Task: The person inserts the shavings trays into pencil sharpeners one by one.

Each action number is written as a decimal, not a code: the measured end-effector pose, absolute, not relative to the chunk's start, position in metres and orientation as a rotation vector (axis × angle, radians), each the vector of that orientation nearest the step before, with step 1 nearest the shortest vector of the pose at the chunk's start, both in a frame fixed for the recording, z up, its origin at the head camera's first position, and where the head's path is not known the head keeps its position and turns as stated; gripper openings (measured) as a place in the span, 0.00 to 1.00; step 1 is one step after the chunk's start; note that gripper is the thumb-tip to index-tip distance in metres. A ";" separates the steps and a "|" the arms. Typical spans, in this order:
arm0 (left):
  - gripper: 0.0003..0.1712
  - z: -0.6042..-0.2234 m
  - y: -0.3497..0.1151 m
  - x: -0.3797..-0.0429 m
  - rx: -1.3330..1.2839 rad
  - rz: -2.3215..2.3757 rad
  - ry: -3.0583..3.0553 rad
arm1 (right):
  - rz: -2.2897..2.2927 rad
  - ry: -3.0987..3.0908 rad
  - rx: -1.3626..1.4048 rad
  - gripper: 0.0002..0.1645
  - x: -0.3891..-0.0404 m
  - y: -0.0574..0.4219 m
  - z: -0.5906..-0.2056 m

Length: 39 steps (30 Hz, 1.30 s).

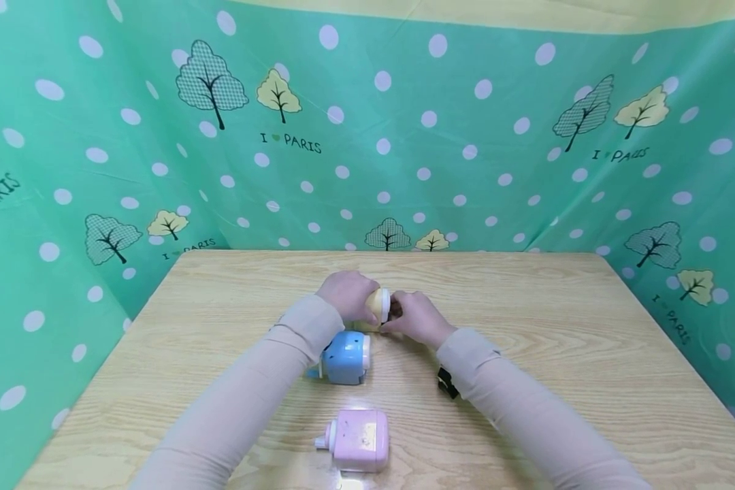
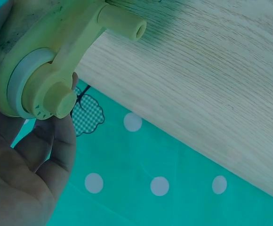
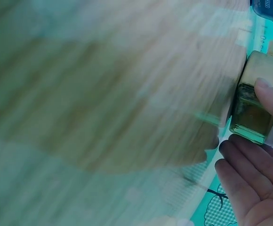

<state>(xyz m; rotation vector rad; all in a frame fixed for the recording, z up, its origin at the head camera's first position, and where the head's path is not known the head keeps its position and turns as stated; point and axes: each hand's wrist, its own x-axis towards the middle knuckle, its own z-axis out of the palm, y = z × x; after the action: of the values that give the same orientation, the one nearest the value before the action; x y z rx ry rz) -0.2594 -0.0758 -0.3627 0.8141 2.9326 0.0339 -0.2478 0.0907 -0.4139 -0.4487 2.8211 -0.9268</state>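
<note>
A yellow hand-crank pencil sharpener point(image 1: 374, 303) with a white front rim lies in my left hand point(image 1: 347, 295), beyond the other sharpeners. In the left wrist view its crank handle point(image 2: 122, 22) sticks out toward the table, and my fingers curl round the body. My right hand point(image 1: 420, 318) is at the sharpener's front end. There it holds the see-through shavings drawer point(image 3: 252, 115), dark inside, thumb on its side and fingertips right at its lower edge. The palm side of the left hand partly hides the yellow body.
A blue crank sharpener point(image 1: 346, 357) stands just below the left wrist. Nearer to me lies a pink one point(image 1: 361, 439), crank to the left. Beside the right cuff is a small black object point(image 1: 447, 383). Green dotted cloth point(image 1: 404, 136) encloses the wooden table point(image 1: 527, 299) behind and at the sides.
</note>
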 end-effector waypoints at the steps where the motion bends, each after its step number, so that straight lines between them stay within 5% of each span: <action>1: 0.28 -0.363 -0.076 -0.259 0.814 0.029 2.932 | -0.927 2.822 -0.453 0.26 -0.248 0.091 -0.415; 39: 0.28 -0.363 -0.075 -0.261 0.824 0.032 2.898 | -0.964 2.845 -0.427 0.30 -0.246 0.089 -0.417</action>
<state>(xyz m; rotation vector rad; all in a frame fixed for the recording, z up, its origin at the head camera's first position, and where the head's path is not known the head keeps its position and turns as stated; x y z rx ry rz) -0.2608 -0.0749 -0.3633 0.8239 2.8981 0.0321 -0.2465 0.0892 -0.4173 -0.4273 2.8447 -0.9637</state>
